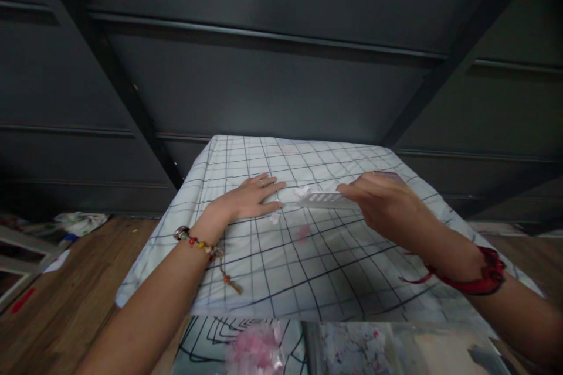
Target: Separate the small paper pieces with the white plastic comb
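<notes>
My left hand (253,196) lies flat on the white checked cloth (281,269), fingers spread, with nothing in it. My right hand (382,202) is closed around a flat white strip with a row of slots (329,199); its exact kind does not show. The strip points left, low over the cloth. A purplish edge (389,176) shows behind the right hand's knuckles. At the strip's left end is a crumpled white scrap (301,191). Another white scrap (275,218) lies just below my left fingertips. A faint pink patch (303,232) shows nearer to me.
A dark panelled wall (272,82) rises behind the table. Along the near edge are a clear bag of pink material (255,348) and clear packets (356,348). A white slatted piece of furniture (21,266) stands on the wooden floor at left.
</notes>
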The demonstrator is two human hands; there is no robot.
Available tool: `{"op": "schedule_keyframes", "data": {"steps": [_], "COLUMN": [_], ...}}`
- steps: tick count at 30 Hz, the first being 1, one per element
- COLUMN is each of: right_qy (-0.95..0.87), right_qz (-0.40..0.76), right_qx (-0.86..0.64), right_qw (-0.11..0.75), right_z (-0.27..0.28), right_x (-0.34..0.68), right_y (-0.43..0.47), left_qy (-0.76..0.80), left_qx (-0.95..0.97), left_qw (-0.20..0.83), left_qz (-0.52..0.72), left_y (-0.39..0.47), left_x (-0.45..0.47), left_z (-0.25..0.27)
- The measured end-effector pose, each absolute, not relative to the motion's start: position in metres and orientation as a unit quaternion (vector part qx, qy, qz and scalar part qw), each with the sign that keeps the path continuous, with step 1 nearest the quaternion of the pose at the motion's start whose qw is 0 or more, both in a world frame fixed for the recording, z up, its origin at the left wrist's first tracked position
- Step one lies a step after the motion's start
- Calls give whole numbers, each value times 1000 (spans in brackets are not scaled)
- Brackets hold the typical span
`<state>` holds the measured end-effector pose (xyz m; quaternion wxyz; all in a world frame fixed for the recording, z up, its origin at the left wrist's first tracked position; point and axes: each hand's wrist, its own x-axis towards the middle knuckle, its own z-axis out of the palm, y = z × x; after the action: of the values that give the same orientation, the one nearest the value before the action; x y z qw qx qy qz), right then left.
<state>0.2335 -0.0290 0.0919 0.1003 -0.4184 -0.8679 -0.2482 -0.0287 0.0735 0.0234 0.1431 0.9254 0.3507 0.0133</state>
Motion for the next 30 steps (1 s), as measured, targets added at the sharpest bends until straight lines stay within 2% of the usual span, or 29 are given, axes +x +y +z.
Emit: {"op": "schedule_keyframes", "data": {"steps": [4, 13, 21, 30], "right_qy": [-877, -876, -880, -909], "right_qz": [-219, -208, -195, -142], "right_qx": [-404, -413, -378, -340], "right_qw": [140, 135, 211, 194], "right_z": [93, 87, 93, 86], "right_x": [243, 238, 239, 242], "right_y": [-35, -34, -48, -41], "left_qy": [349, 355, 348, 324], "left_qx": [927, 925, 929, 937], "left_qw": [139, 138, 129, 130], "left_qz": [5, -2, -1, 10], "left_y": [73, 69, 71, 70], "left_x": [-27, -25, -23, -22], "left_z": [25, 30, 27, 26]}}
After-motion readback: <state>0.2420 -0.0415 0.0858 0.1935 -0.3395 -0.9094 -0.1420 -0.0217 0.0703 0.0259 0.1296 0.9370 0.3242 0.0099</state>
